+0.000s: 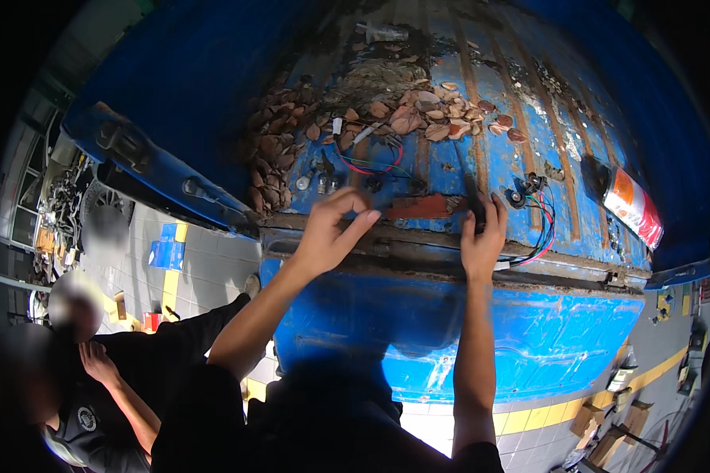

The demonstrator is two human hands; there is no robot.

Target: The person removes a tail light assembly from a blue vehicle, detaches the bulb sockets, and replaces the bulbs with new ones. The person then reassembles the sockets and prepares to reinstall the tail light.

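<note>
My left hand (333,230) is over the rear edge of a rusty blue vehicle floor, thumb and forefinger curled toward each other. Whatever may be between them is too small to make out. Just right of its thumb lies a dull red flat piece (422,207). My right hand (484,240) is closed round a dark slender tool (473,197), its thin end pointing away from me; its exact kind does not show. Red, black and green wires (371,169) with a white connector (337,125) lie beyond the left hand, near small clear bulbs (322,184).
Dry leaves (426,110) cover the floor's middle. More wires with dark sockets (535,189) lie right of my right hand. A red, white and orange tail light (633,206) sits farther right. A blue tailgate (528,331) hangs below. Another person's hand (99,363) is at lower left.
</note>
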